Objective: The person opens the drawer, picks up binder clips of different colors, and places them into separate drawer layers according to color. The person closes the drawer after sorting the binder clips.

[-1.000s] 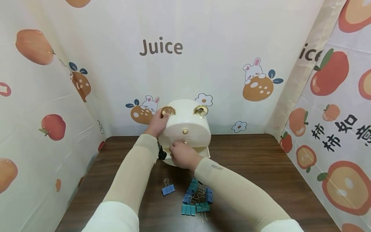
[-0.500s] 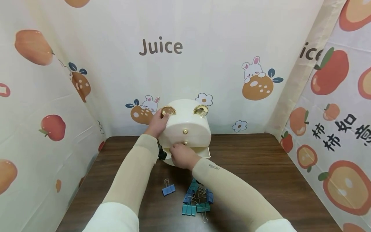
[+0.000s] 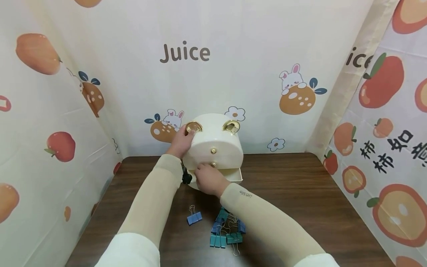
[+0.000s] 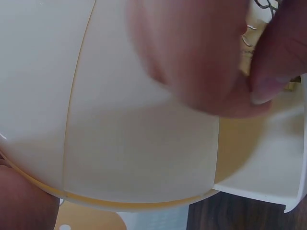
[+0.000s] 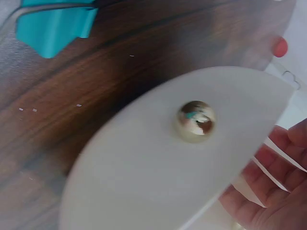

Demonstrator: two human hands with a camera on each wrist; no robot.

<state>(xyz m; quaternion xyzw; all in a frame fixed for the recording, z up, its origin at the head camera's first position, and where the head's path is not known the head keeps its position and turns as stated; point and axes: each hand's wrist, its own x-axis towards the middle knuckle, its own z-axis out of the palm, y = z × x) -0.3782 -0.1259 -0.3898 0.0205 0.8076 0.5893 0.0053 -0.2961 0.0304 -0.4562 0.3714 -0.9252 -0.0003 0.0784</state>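
Your left hand grips the white drawer box by its gold ring, far fingers hidden. Your right hand, fingers bent, is at the pulled-out bottom drawer, where wire handles barely show; whether it pinches anything cannot be told. Your right sleeve partly covers binder clips on the table.

The white cabinet fills most of my left wrist feed, a thin tan seam crossing its face. Over that face I see the right hand, blurred, its thumb and a finger close together at the drawer standing open from the cabinet; I can't tell whether they hold anything. Bent metal wires show in the drawer. The left hand touches the cabinet's rim; beyond that rim I make out dark wood and printed cloth.
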